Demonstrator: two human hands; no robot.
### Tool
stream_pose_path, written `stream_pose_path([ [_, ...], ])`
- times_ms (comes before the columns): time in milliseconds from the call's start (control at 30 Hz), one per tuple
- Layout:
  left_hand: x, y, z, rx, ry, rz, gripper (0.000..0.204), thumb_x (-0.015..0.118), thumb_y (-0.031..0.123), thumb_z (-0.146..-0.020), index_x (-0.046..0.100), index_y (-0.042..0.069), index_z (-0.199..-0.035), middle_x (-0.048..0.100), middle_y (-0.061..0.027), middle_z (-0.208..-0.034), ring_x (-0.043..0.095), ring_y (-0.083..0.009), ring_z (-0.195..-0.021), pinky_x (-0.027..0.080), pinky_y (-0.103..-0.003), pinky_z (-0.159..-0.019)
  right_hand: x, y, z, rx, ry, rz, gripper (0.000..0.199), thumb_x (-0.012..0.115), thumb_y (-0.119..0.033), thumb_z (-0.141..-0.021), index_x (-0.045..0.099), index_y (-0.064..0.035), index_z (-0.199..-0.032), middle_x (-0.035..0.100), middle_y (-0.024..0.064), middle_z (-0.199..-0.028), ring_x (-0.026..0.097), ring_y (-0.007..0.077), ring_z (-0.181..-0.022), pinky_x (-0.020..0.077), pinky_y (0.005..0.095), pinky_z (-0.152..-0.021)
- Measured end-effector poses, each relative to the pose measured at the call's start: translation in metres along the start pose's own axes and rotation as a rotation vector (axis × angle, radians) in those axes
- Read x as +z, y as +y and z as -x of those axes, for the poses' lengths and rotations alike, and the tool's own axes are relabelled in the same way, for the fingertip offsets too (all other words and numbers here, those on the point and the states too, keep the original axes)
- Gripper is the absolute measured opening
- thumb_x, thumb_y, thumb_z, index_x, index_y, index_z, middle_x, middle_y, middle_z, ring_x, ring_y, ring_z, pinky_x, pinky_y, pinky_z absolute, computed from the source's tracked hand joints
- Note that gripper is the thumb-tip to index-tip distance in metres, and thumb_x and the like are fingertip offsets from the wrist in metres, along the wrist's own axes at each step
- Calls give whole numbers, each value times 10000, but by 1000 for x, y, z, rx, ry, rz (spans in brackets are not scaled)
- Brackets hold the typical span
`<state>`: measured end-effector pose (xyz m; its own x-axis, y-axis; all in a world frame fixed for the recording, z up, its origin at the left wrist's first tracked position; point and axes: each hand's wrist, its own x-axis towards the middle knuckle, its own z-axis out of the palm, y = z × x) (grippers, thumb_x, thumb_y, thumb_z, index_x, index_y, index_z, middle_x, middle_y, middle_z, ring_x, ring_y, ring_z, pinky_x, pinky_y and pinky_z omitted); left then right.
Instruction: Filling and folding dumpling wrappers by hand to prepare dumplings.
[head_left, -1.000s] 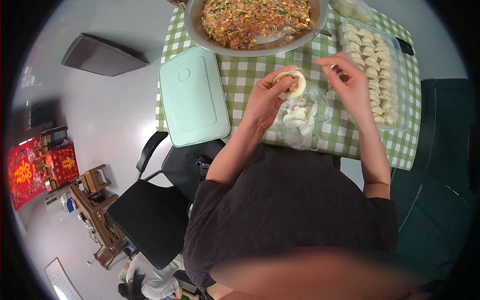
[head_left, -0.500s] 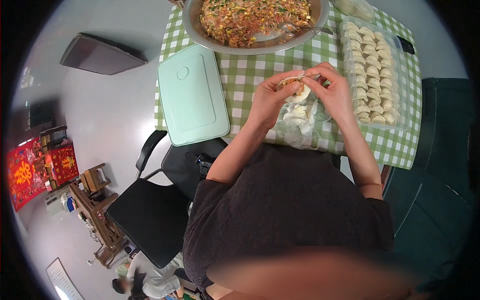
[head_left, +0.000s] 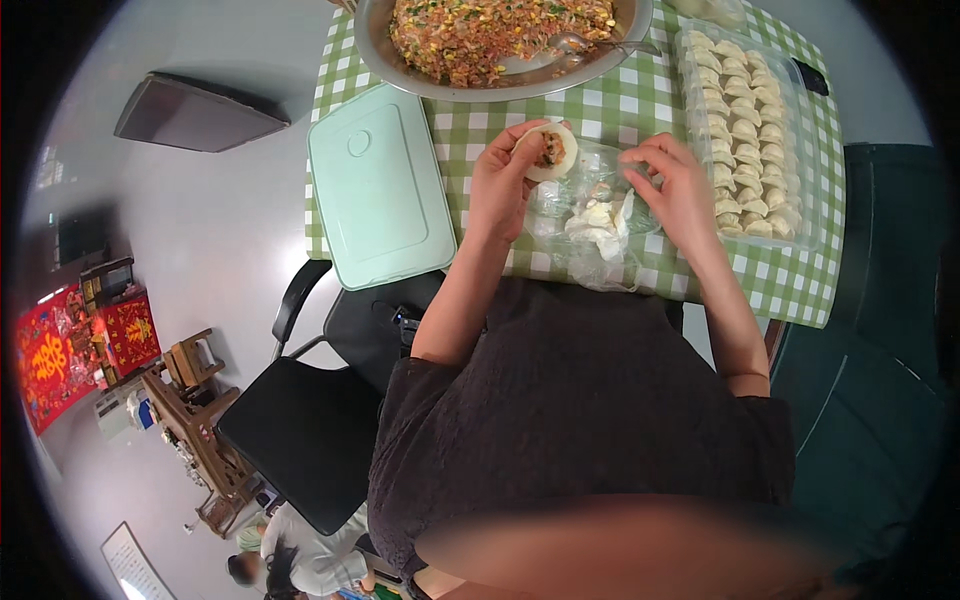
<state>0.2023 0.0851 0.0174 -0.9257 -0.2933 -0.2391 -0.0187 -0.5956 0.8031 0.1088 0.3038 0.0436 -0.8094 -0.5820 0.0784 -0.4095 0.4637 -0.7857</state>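
Observation:
My left hand [head_left: 500,188] is closed on a round dumpling wrapper [head_left: 568,158], its thumb over the edge. A small mound of minced filling [head_left: 549,151] lies in the middle of the unfolded wrapper. To the right, my right hand [head_left: 680,192] hovers above a clear plastic bag [head_left: 603,272], thumb and fingers curved and apart with nothing seen between them. White, crumpled pieces of what look like wrappers [head_left: 606,228] lie on the bag. Further right, a clear plastic tray [head_left: 806,165] holds rows of folded dumplings [head_left: 744,130].
A large metal bowl [head_left: 478,95] of colourful filling with a spoon [head_left: 632,46] stands at the far edge. The pale green lid [head_left: 385,210] lies left on the checked tablecloth [head_left: 462,130]. Black chairs [head_left: 300,430] stand left; another person [head_left: 315,550] is at the lower left.
My hands have parted. The left has moved left with the filled wrapper, now lying more open; the right has let go of the wrapper's edge.

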Motion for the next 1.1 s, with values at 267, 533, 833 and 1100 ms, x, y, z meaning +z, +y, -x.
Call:
stream_pose_path([
  [267, 0, -5, 3, -11, 0, -10, 292, 571, 177, -1053, 597, -24, -1263, 675, -193, -1287, 672, -212, -1156, 546, -343, -1007, 14, 21, 8, -213, 6, 434, 224, 743, -50, -821, 750, -133, -1029, 606, 33, -952, 623, 244, -938, 548, 391, -740],
  [533, 2, -7, 3, -59, -32, 42, 310, 554, 174, -1057, 586, -33, -1286, 662, -195, -1309, 661, -230, -1183, 527, -363, -1046, -8, -14, 14, -93, 4, 174, 202, 742, -110, -851, 738, -111, -1053, 621, 50, -893, 642, 266, -844, 533, 397, -708],
  [833, 2, -6, 1, -72, -15, 41, 291, 523, 146, -1064, 586, -33, -1284, 670, -194, -1289, 658, -236, -1188, 530, -367, -1046, 2, -17, 56, -115, -184, 300, 384, 739, -84, -849, 655, -131, -1221, 608, 70, -978, 653, 277, -834, 538, 407, -705],
  [1100, 4, -6, 0, -81, -24, 77, 254, 547, 140, -1055, 610, -8, -1252, 683, -161, -1275, 672, -220, -1142, 531, -372, -1026, 15, 8, 53, -275, -32, 247, 159, 733, -48, -853, 682, -54, -1004, 623, 89, -942, 657, 308, -872, 540, 409, -725],
])
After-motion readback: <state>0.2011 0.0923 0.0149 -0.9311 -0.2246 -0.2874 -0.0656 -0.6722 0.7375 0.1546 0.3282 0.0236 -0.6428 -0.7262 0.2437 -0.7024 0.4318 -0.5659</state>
